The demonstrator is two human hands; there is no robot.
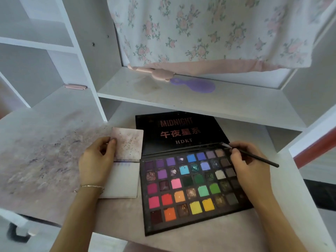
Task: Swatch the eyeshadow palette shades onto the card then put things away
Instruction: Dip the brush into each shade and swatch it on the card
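An open black eyeshadow palette (190,190) with several coloured pans lies on the desk, its lid (178,131) propped back. Left of it lies a folded white card (125,160), smudged pink on its upper half, with a purple streak along the fold. My left hand (98,160) holds the card's left edge, thumb on top. My right hand (249,168) grips a thin black brush (258,157); its pale tip sits at the palette's upper right corner, by the hinge.
The desk surface (45,157) left of the card is stained with powder. A shelf above holds a purple hairbrush (196,86) and a pink tool (152,71). Floral cloth (209,33) hangs behind the shelf. The desk's front edge is near my arms.
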